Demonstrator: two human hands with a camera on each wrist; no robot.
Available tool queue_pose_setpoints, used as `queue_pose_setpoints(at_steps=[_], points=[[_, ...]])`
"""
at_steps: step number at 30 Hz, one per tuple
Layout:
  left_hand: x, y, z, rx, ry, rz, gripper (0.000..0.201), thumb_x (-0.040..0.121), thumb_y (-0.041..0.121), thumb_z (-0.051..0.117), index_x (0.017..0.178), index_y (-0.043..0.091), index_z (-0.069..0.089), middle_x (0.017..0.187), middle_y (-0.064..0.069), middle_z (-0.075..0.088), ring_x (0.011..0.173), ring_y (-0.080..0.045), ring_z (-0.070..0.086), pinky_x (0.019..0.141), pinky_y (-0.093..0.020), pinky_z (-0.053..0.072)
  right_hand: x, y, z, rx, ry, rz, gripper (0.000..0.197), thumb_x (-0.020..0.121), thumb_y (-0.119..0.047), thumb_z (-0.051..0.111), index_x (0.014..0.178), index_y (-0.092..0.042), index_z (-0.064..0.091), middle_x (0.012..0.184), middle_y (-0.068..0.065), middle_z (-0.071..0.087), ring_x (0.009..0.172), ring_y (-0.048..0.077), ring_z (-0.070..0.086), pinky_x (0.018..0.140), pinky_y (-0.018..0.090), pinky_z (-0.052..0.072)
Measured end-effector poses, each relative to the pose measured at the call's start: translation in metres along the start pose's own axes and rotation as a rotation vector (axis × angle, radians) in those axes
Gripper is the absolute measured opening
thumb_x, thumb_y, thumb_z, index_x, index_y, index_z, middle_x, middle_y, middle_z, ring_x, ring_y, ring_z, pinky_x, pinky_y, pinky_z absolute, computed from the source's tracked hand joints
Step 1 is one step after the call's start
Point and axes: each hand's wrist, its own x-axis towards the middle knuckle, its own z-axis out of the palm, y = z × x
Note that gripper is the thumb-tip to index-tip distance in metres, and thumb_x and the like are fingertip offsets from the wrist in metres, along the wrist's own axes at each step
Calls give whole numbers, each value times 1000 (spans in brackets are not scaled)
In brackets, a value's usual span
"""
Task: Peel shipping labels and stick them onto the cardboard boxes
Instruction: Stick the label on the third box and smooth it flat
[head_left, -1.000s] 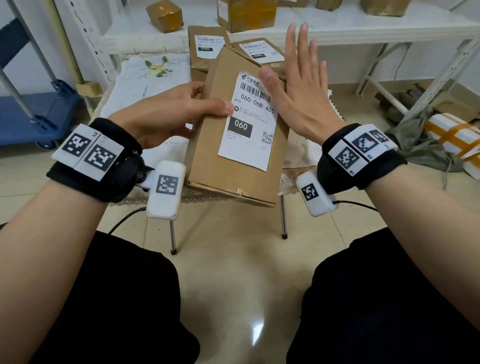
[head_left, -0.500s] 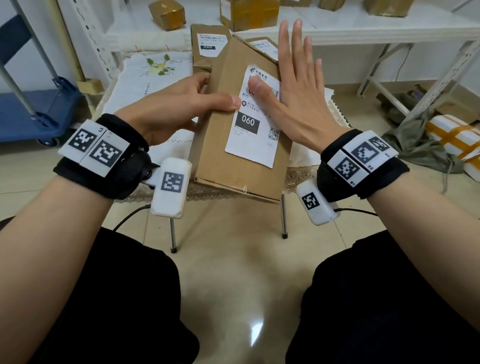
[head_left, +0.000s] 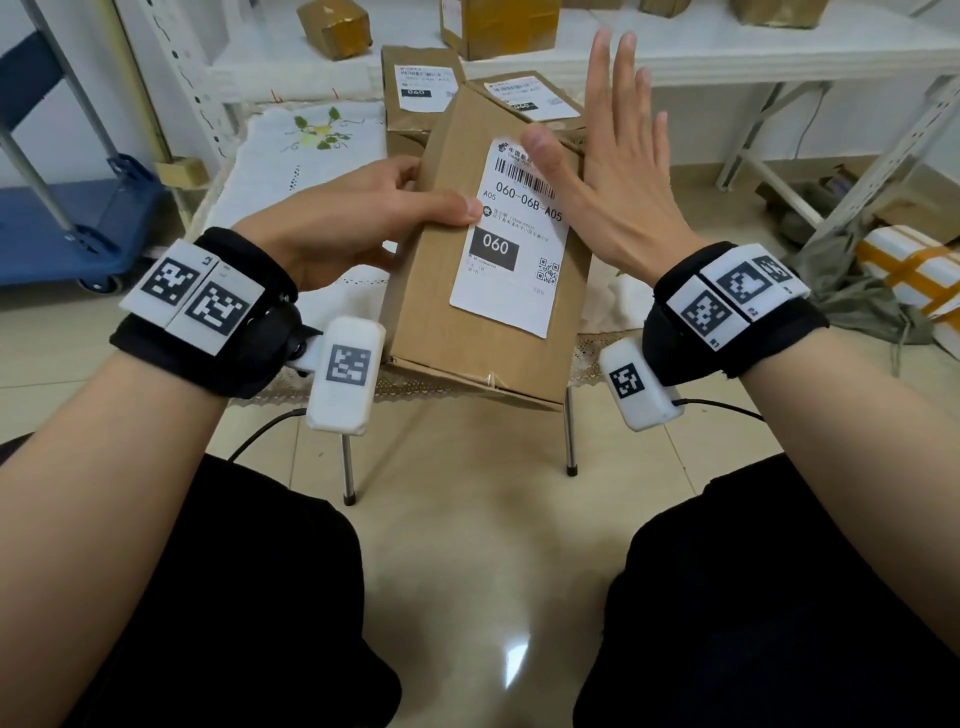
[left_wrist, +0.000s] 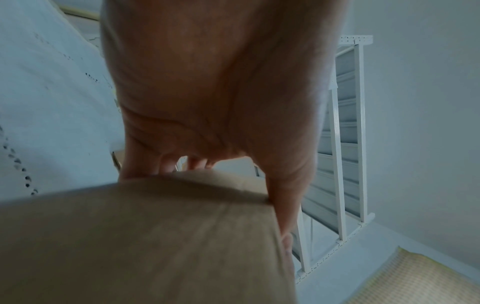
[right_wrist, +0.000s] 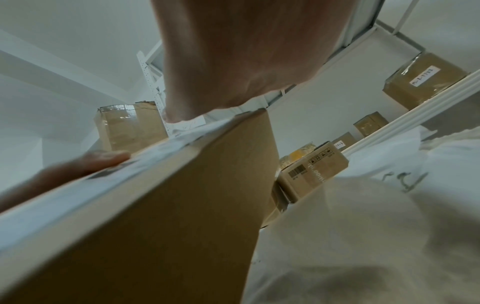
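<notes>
A brown cardboard box is tilted up in front of me, with a white shipping label marked 060 stuck on its top face. My left hand grips the box's left side, thumb lying on the label's edge and fingers curled behind. My right hand is flat with straight fingers over the label's upper right corner; the thumb lies across the barcode. In the left wrist view my left hand wraps the box. In the right wrist view the box fills the lower left under my right hand.
Two more labelled boxes sit behind on a small table with a white embroidered cloth. A white shelf carries several taped boxes. A blue cart stands left; a white parcel lies on the floor right.
My right hand slid down over the label's upper part, then moved back up to its top right corner, uncovering the barcode and number. The left hand keeps gripping the box.
</notes>
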Motion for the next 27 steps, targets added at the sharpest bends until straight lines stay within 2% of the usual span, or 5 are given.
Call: queue_pose_setpoints(at_steps=[15, 18, 22, 24, 27], points=[[-2, 1, 4, -19, -24, 28, 68, 75, 45, 73, 137, 27, 51, 121, 8, 74, 110, -14, 71, 99, -42, 56, -2, -5, 3, 5, -22, -5, 99, 93, -77, 27, 162, -18, -13, 169, 10, -18, 156, 32, -15, 124, 56, -10], [-1, -1, 4, -19, -38, 23, 69, 75, 44, 74, 139, 27, 52, 123, 7, 73, 111, -15, 71, 101, -43, 55, 3, -2, 1, 143, -74, 67, 95, 96, -73, 33, 162, -21, -12, 171, 12, 5, 157, 29, 6, 126, 55, 7], [-1, 0, 1, -58, -48, 16, 82, 68, 46, 81, 141, 28, 49, 122, 9, 74, 108, -14, 73, 93, -37, 59, 7, -4, -1, 382, -27, 157, 74, 96, -70, 44, 154, -24, 38, 141, -2, 60, 126, 12, 59, 107, 37, 47], [-2, 0, -1, -60, -55, 7, 78, 71, 43, 79, 141, 28, 49, 121, 10, 74, 108, -15, 73, 90, -35, 60, 6, -7, -3, 403, 6, 157, 54, 97, -64, 49, 132, -24, 61, 117, -13, 69, 106, 0, 65, 93, 26, 53], [-3, 0, -2, -65, -67, -5, 72, 78, 35, 78, 143, 27, 49, 122, 8, 74, 109, -16, 72, 90, -34, 61, 5, -10, -6, 435, -38, 183, 38, 97, -64, 52, 104, -31, 70, 101, -17, 72, 95, -4, 67, 80, 17, 48]])
